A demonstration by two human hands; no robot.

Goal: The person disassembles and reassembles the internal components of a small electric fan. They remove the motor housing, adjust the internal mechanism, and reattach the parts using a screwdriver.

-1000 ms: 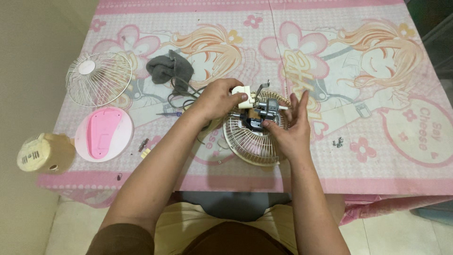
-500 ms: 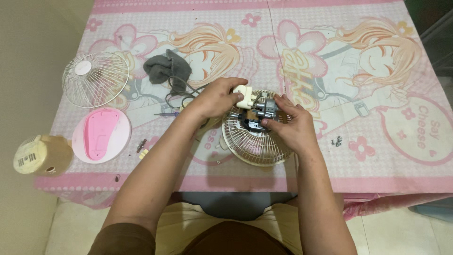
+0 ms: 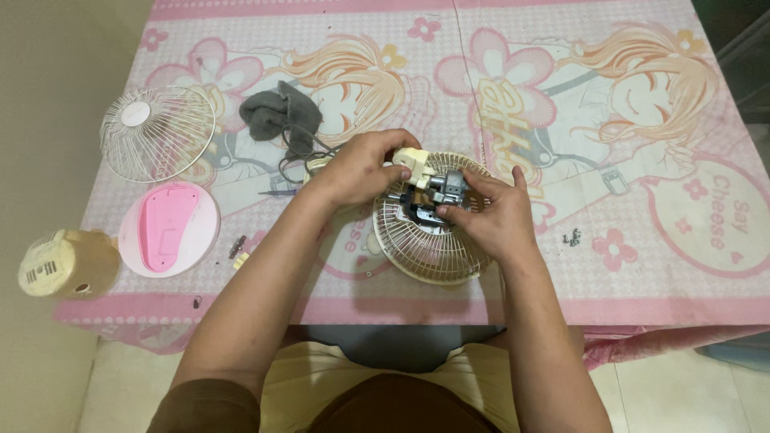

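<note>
A grey metal motor (image 3: 439, 191) with a cream plastic housing (image 3: 412, 158) is gripped by both hands: the left hand (image 3: 358, 166) is closed on the housing, the right hand (image 3: 487, 212) on the motor's side. The motor is held over a round cream wire grille (image 3: 429, 248) on the pink patterned surface (image 3: 609, 240). Since a second ago, the right hand's fingers have closed in. A second grille (image 3: 157, 132), grey cloth (image 3: 277, 115), pink base (image 3: 168, 228) and screws (image 3: 572, 237) are spread around.
</note>
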